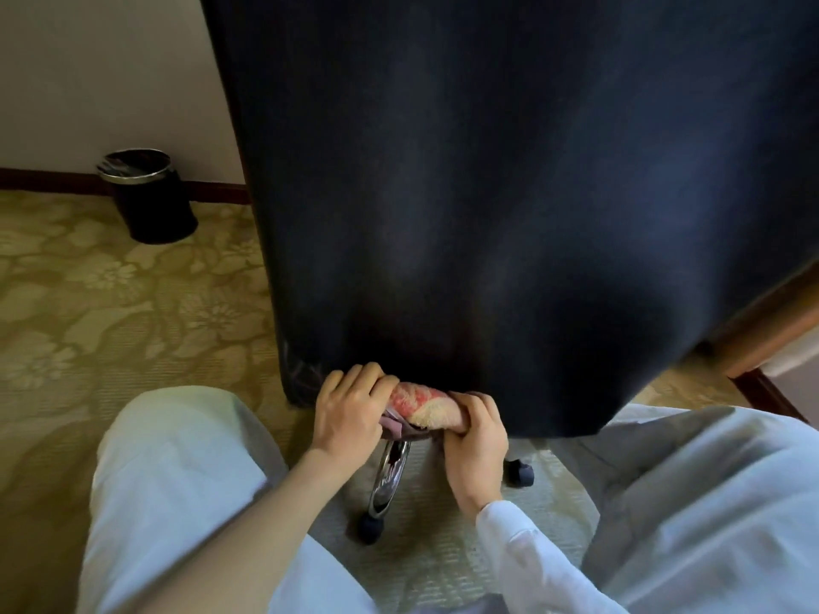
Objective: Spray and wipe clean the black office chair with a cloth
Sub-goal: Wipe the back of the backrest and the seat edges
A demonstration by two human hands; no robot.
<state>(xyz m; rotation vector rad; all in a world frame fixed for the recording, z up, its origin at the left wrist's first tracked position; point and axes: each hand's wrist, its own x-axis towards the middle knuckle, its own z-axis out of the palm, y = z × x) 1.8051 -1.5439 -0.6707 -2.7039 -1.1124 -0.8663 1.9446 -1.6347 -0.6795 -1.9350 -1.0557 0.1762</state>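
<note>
Both hands gripping rolled cloth (424,409), left hand (350,407), right hand (476,440), under chair back (487,214) edge

Left hand (350,405), right hand (476,440) side by side, both curled round cloth (425,407).

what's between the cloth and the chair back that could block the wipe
Nothing visible. The left grip and right grip hold the rolled cloth right at the lower edge of the black chair back, with no object between them.
</note>
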